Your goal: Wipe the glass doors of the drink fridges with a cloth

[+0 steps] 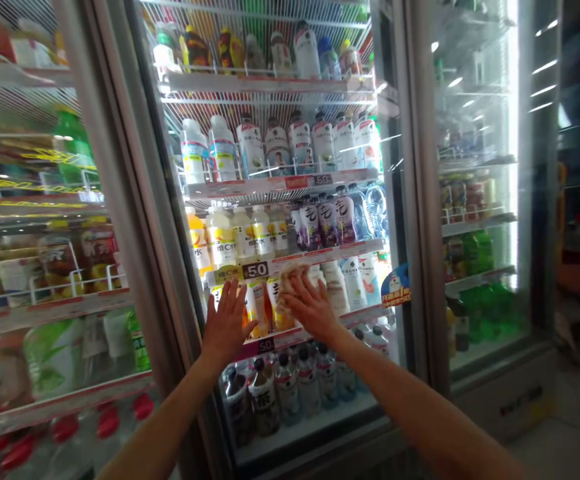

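Note:
A closed glass door of a lit drinks fridge fills the middle of the view. My right hand presses a crumpled beige cloth against the glass, its fingers over the cloth. To its left, my left hand lies against the door near the frame, fingers spread, with nothing in it. Behind the glass and my hands stand orange drink bottles and a price tag reading 5.0. A blue and orange round sticker is on the door's right side.
Metal door frames divide this door from a fridge section at left, with bottles on its shelves. Another fridge door stands at right, its glass partly hazy. Pale floor shows at lower right.

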Tool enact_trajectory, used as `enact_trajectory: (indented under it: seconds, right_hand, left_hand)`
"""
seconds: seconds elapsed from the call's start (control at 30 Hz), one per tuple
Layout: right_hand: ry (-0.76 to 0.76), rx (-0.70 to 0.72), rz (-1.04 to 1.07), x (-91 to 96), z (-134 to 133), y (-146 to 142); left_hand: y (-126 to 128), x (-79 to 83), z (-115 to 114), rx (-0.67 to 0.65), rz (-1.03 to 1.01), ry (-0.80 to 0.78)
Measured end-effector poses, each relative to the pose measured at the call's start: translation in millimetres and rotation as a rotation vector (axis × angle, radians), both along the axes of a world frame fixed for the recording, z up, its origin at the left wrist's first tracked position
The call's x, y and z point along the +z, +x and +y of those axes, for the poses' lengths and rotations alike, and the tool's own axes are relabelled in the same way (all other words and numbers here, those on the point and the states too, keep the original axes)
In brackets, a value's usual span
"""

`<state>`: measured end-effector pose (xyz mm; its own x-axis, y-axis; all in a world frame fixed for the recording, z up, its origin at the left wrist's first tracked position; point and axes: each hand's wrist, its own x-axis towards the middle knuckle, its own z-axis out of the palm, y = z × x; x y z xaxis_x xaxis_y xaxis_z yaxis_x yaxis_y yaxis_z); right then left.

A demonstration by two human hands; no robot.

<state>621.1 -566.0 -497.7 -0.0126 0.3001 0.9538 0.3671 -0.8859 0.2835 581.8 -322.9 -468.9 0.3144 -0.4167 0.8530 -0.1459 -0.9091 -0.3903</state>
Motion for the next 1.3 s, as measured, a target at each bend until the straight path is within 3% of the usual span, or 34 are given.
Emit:
enact_trajectory:
  seconds: [0.07, 0.13, 0.2, 0.27, 0.33, 0.43, 0.5, 0.57, 0.67, 0.73, 0.8, 0.93, 1.0, 1.07, 1.17, 1.23, 1.3]
  right_hand:
    - [-0.020, -0.017, 0.010, 0.0, -18, 3]
    - [0.207, -0.111, 0.059, -1.3, -62, 9]
    - [0.529, -0.214, 0.096, -4.1, -105, 15]
    - [0.702, -0.262, 0.107, -9.7, -119, 16]
    - [0.607, -0.234, 0.118, -18.5, -99, 10]
    - [0.167, -0.101, 0.150, -31.5, -48, -4]
    - [-0.013, -0.055, 0.152, -35.0, -38, -8]
    - [0.079, -0.103, 0.148, -34.1, -62, -6]
    - [0.508, -0.260, 0.158, -30.3, -117, 5]
    - [0.658, -0.298, 0.168, -32.5, -128, 9]
    - [0.565, -0.251, 0.182, -42.4, -105, 4]
    - [0.077, -0.055, 0.220, -78.0, -29, -16]
    - [-0.005, -0.021, 0.226, -94.6, -27, -19]
    - [0.110, -0.080, 0.232, -106.6, -54, -14]
    - [0.483, -0.254, 0.268, -114.3, -104, -4]
    - [0.631, -0.304, 0.299, -115.2, -108, -3]
    - [0.562, -0.255, 0.319, -116.9, -84, -10]
  left_hand:
    - [0, -0.8, 0, 0.001, -0.015, -0.002]
    - [0, -1.9, 0, 0.006, -0.024, -0.003]
    - [2, -2.8, -1, 0.002, -0.029, 0.001]
    - [3, -3.4, -2, -0.008, -0.035, 0.004]
    - [3, -3.8, -3, -0.010, -0.036, -0.003]
    - [1, -4.6, -5, 0.000, -0.030, -0.027]
    - [-1, -5.5, -5, 0.011, -0.019, -0.042]
    - [-2, -6.6, -6, 0.020, -0.004, -0.051]
    - [-2, -7.1, -7, 0.030, 0.024, -0.065]
    - [-2, -6.7, -9, 0.032, 0.044, -0.077]
    - [-2, -6.3, -11, 0.030, 0.057, -0.096]
    - [-4, -10.6, -14, 0.024, 0.047, -0.133]
    - [-5, -16.7, -13, 0.018, 0.035, -0.125]
    - [-7, -24.7, -12, 0.009, 0.024, -0.106]
    - [-9, -39.5, -16, 0.011, 0.015, -0.118]
    - [-10, -51.8, -25, 0.011, 0.036, -0.123]
    - [-13, -66.5, -37, -0.007, 0.084, -0.082]
